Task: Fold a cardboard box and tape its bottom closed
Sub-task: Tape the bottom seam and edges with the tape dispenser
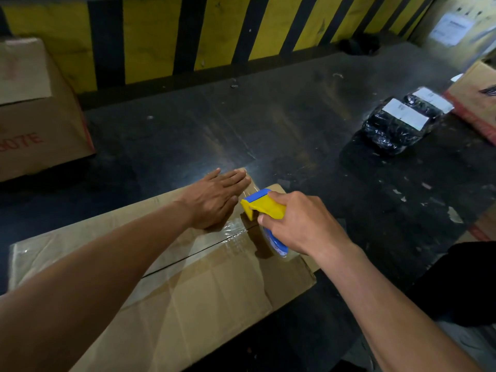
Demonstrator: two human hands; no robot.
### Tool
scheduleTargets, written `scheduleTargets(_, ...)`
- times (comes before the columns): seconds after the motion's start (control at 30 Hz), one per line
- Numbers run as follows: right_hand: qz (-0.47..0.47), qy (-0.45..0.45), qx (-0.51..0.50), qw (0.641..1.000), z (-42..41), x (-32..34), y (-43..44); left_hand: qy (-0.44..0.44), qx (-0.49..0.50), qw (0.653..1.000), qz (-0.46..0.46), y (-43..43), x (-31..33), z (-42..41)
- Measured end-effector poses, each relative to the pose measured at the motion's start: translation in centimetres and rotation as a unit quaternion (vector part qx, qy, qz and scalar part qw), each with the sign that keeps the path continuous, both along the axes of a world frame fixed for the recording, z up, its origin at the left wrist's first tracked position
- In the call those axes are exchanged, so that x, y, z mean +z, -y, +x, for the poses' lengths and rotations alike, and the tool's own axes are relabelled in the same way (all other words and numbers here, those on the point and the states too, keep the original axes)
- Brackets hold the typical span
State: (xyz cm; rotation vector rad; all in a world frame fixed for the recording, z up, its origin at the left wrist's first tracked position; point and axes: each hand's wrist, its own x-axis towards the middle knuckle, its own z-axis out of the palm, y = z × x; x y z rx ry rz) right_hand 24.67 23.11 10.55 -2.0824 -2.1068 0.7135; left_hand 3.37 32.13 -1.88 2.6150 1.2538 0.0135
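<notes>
A brown cardboard box (pixel 204 291) lies on the dark floor with its flaps folded shut and a seam running across its upper face. Clear tape (pixel 233 226) covers the seam's far end. My left hand (pixel 214 200) rests flat, fingers together, on the box near its far edge, pressing the taped area. My right hand (pixel 300 226) grips a yellow and blue tape dispenser (pixel 264 206) held against the box just right of the left hand, with the tape roll under my palm.
A large brown box with red lettering (pixel 35 111) stands at the left. Two black wrapped parcels with white labels (pixel 400 122) lie at the right, beside another cardboard box (pixel 475 98). A yellow and black striped wall (pixel 214 30) runs along the back.
</notes>
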Motion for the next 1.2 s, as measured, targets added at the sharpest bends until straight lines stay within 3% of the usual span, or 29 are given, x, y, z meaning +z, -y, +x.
scheduleTargets(0.5,0.025,0.029,0.007,0.999,-0.6,3.1,-1.0,0.057,0.064,0.996,-0.014,0.4,0.3,0.2)
scheduleTargets(0.97,-0.033,0.026,0.015,0.999,-0.4,0.7,-0.9,-0.012,-0.022,0.999,0.03,0.5,0.6,0.4)
scheduleTargets(1.2,-0.039,0.018,0.005,0.999,-0.1,1.4,-0.3,-0.011,-0.004,1.0,0.006,0.4,0.6,0.4)
